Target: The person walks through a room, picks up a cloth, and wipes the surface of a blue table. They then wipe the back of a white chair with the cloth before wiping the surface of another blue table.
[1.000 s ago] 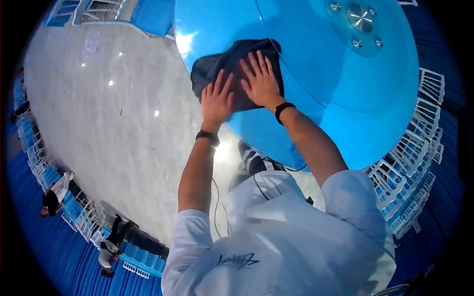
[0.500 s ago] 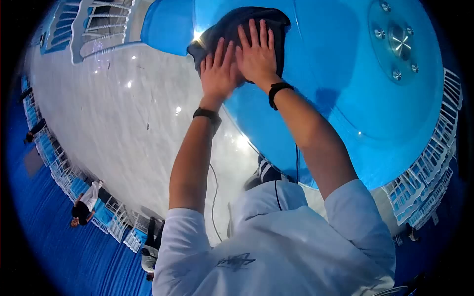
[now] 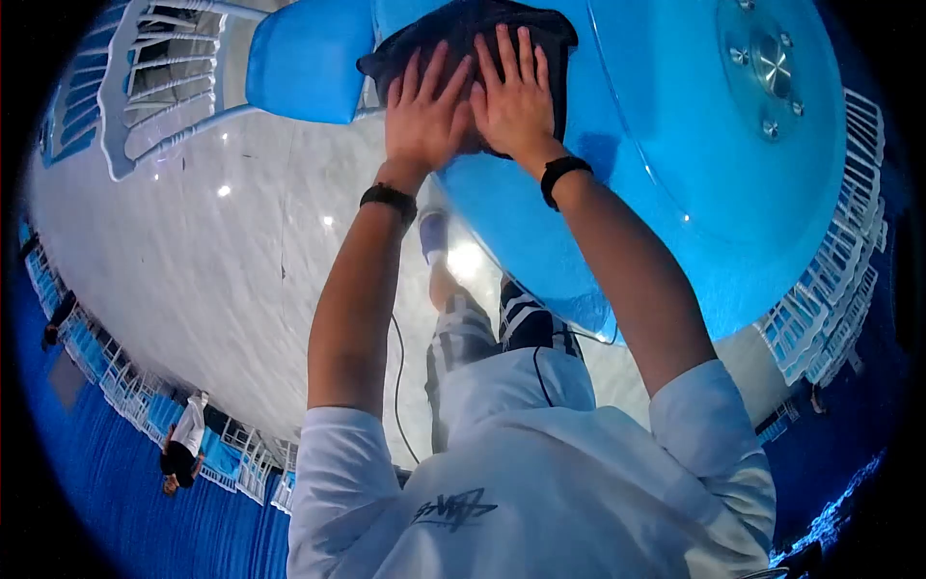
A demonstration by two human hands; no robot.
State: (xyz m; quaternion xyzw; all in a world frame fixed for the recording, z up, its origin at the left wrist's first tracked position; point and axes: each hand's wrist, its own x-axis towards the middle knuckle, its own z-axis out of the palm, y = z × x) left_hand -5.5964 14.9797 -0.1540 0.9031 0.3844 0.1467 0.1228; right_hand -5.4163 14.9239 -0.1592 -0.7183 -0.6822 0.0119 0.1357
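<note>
A black cloth (image 3: 473,29) lies bunched on the near left edge of a round table (image 3: 656,106) with a glossy blue top. Flat on the cloth's left part rests my left hand (image 3: 422,121), fingers spread. My right hand (image 3: 516,106) presses beside it on the right, its fingers stretched out and slightly apart. The two thumbs nearly meet. Neither hand grips the cloth; the surface under the palms is hidden.
A white chair (image 3: 121,92) with a blue seat (image 3: 309,63) stands left of the table. Metal fittings (image 3: 774,68) sit at the table's middle. Rows of white chairs (image 3: 830,261) line the right side. A person (image 3: 183,444) is far off at the lower left.
The view has shifted, and a leg and shoe now show below the table edge. My left hand's fingers have spread wider. Both hands remain on the cloth.
</note>
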